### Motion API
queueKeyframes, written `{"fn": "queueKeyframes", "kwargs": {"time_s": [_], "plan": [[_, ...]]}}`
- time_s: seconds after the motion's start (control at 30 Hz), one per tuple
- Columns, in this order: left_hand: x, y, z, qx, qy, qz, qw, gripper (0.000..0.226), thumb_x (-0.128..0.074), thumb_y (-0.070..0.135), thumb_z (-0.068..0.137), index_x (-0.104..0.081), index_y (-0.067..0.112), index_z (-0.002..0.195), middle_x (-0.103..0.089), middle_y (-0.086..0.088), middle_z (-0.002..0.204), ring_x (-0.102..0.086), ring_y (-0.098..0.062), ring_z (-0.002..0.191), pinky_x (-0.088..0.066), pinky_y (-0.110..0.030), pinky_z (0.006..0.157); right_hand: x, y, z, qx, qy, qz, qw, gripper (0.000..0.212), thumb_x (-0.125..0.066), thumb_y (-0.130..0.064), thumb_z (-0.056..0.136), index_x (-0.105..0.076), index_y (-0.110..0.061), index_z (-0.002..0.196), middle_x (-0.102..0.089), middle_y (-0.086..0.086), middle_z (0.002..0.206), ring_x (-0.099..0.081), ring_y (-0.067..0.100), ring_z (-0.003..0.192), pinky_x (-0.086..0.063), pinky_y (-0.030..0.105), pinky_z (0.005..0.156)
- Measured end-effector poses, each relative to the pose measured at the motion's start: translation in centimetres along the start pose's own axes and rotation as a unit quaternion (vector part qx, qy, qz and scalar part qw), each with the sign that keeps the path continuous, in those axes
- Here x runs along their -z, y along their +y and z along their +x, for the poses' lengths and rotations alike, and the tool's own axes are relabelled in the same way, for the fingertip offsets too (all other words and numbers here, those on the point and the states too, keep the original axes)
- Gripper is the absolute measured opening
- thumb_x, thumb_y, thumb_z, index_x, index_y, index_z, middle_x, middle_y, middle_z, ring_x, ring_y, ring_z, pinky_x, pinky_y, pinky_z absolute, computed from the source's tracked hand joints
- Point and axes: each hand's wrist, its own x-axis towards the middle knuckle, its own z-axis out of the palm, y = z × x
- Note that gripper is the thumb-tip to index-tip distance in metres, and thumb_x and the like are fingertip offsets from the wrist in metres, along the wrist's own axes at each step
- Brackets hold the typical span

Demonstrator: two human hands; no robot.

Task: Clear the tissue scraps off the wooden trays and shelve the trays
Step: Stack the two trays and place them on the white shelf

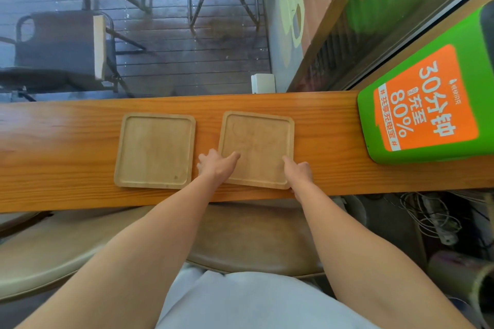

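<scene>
Wooden and already scrap-free, the right tray (256, 149) is sitting under your left hand (216, 165) and right hand (300, 171), both gripping its near corners, so stacking it with the left tray (155, 151) beside it is looking like your next move before shelving.

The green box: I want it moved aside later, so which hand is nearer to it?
Right. The right hand grips the right tray's near right corner, on the side towards the green box. The left hand sits at that tray's left edge, farther away.
</scene>
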Motion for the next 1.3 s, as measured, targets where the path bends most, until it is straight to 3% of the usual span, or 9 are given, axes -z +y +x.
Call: {"fn": "queueKeyframes", "kwargs": {"time_s": [0.17,0.3,0.47,0.6,0.77,0.9,1.0,1.13,1.3], "plan": [[-0.7,-1.5,0.5,0.053,-0.071,-0.122,0.989,0.086,-0.042,0.066,0.091,-0.025,0.007,0.151,-0.037,-0.015,0.152,-0.040,-0.036,0.136,-0.037,-0.048,0.109,-0.6,0.6,-0.7,-0.017,0.009,0.052,0.998,0.065,-0.040,-0.049,0.095,-0.029,-0.007,0.143,-0.039,0.016,0.144,-0.042,0.035,0.125,-0.035,0.046,0.101],[-1.3,-2.7,-0.2,0.022,-0.016,-0.113,0.993,0.067,-0.041,0.056,0.096,-0.037,0.007,0.142,-0.052,-0.015,0.136,-0.054,-0.034,0.122,-0.048,-0.043,0.094,-1.5,0.5,-2.0,0.008,0.021,0.042,0.999,0.039,-0.033,-0.045,0.099,-0.037,-0.012,0.120,-0.050,0.015,0.123,-0.048,0.029,0.099,-0.041,0.044,0.086],[0.4,-3.6,-0.8,-0.037,0.040,-0.104,0.993,0.056,-0.043,0.055,0.095,-0.044,0.011,0.129,-0.058,-0.014,0.124,-0.059,-0.032,0.111,-0.053,-0.045,0.089,-2.7,0.0,-3.5,0.019,-0.022,0.013,0.999,0.045,-0.026,-0.045,0.101,-0.034,-0.017,0.136,-0.047,0.009,0.123,-0.044,0.026,0.100,-0.037,0.041,0.084],[3.4,-4.3,-0.2,-0.086,0.069,-0.104,0.989,0.046,-0.045,0.054,0.095,-0.046,0.013,0.116,-0.058,-0.011,0.112,-0.060,-0.029,0.099,-0.054,-0.045,0.083,-4.6,-1.0,-5.3,0.028,-0.052,0.031,0.998,0.048,-0.023,-0.045,0.102,-0.027,-0.019,0.142,-0.041,0.009,0.140,-0.043,0.027,0.109,-0.034,0.040,0.085],[7.6,-6.7,1.1,-0.109,0.086,-0.124,0.982,0.040,-0.045,0.053,0.096,-0.044,0.014,0.104,-0.056,-0.008,0.098,-0.057,-0.027,0.087,-0.049,-0.041,0.074,-8.5,-3.1,-8.0,0.029,-0.074,0.031,0.996,0.048,-0.022,-0.048,0.101,-0.024,-0.021,0.141,-0.042,0.012,0.140,-0.048,0.035,0.116,-0.042,0.044,0.079],[10.5,-10.1,2.0,-0.107,0.102,-0.135,0.980,0.039,-0.043,0.054,0.097,-0.041,0.016,0.103,-0.053,-0.004,0.098,-0.056,-0.027,0.091,-0.043,-0.037,0.073,-12.5,-4.7,-10.0,0.044,-0.066,-0.017,0.997,0.057,-0.021,-0.047,0.101,-0.011,-0.021,0.150,-0.029,0.009,0.153,-0.039,0.036,0.130,-0.040,0.048,0.101],[12.9,-12.8,3.0,-0.094,0.099,-0.124,0.983,0.047,-0.040,0.057,0.097,-0.043,0.013,0.113,-0.050,-0.002,0.104,-0.054,-0.029,0.100,-0.041,-0.037,0.078,-15.6,-5.5,-11.4,0.045,-0.050,-0.055,0.996,0.059,-0.022,-0.048,0.101,-0.008,-0.022,0.152,-0.026,0.009,0.156,-0.035,0.037,0.135,-0.036,0.051,0.107],[16.1,-15.6,4.5,-0.084,0.094,-0.102,0.987,0.048,-0.038,0.058,0.096,-0.044,0.013,0.109,-0.059,-0.013,0.108,-0.057,-0.034,0.098,-0.049,-0.043,0.081,-19.3,-6.2,-13.0,0.054,-0.036,-0.091,0.994,0.053,-0.024,-0.047,0.101,-0.020,-0.021,0.147,-0.042,0.014,0.143,-0.048,0.038,0.119,-0.046,0.052,0.097],[18.1,-17.4,6.6,-0.076,0.085,-0.082,0.990,0.053,-0.038,0.058,0.097,-0.045,0.010,0.116,-0.060,-0.016,0.114,-0.058,-0.036,0.102,-0.046,-0.041,0.078,-22.1,-7.2,-14.0,0.055,-0.023,-0.112,0.992,0.050,-0.025,-0.044,0.101,-0.021,-0.021,0.145,-0.043,0.013,0.139,-0.051,0.035,0.106,-0.052,0.045,0.072]]}}
